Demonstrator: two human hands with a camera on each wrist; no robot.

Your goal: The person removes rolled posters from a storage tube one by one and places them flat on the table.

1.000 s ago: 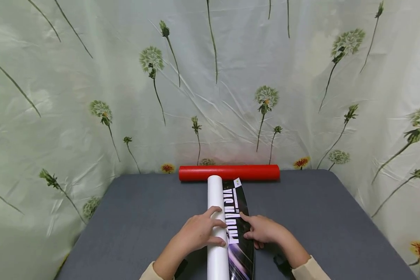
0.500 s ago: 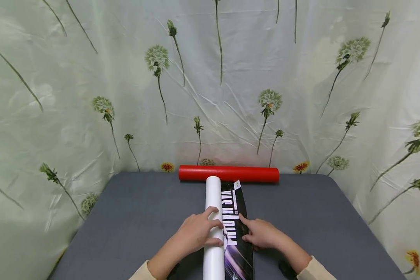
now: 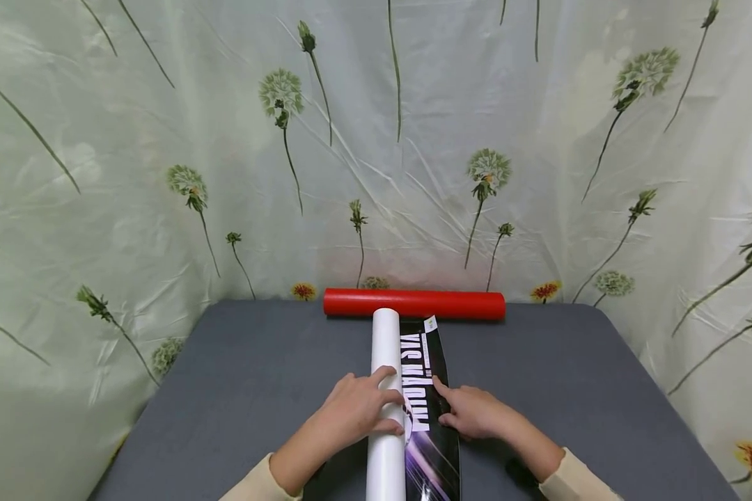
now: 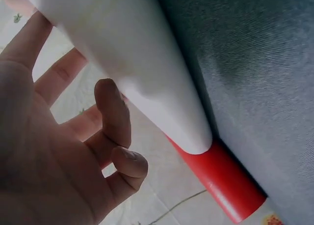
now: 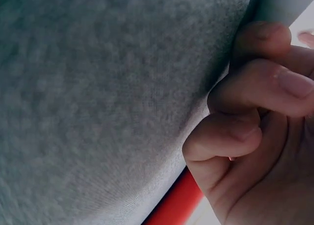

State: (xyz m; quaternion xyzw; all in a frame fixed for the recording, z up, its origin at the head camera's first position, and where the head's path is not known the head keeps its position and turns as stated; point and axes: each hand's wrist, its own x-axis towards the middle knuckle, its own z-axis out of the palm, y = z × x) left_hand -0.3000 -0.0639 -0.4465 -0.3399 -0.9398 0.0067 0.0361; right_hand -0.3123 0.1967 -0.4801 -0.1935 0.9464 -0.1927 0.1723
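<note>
White roll (image 3: 385,348) is laid lengthwise on grey table (image 3: 257,390); it is touched by left hand (image 3: 354,414), fingers spread and bent over it. Dark printed sheet (image 3: 435,442) is laid along roll's right side. Its outer edge is covered by right hand (image 3: 476,412), index extended onto the print, other fingers curled; pinch on the edge can't be confirmed. Red tube (image 3: 413,303) is set crosswise near roll's far end. Flower-print curtain (image 3: 225,139) is hung behind.
</note>
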